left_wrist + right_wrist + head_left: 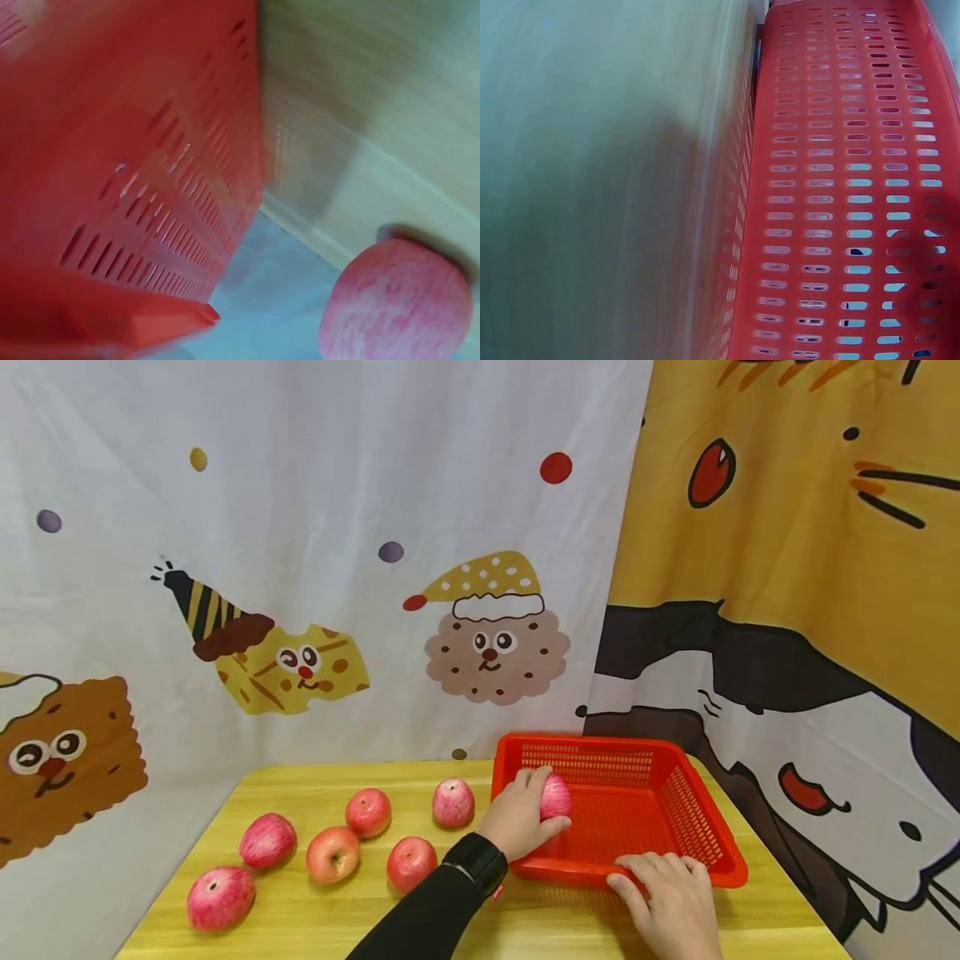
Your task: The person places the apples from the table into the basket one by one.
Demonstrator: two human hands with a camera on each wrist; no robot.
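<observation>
Your left hand (519,817) grips a pink-red apple (557,797) at nine o'clock inside the red basket (558,869); whether it touches the bottom you cannot tell. At five o'clock your right hand (670,902) holds the near rim, and toward nine o'clock six more apples (333,855) rest on the wooden table (300,922).

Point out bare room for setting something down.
Inside the red basket, right of the held apple; on the near tabletop, between the loose apples and left sleeve. Crowded: among those six apples and around the left hand.
</observation>
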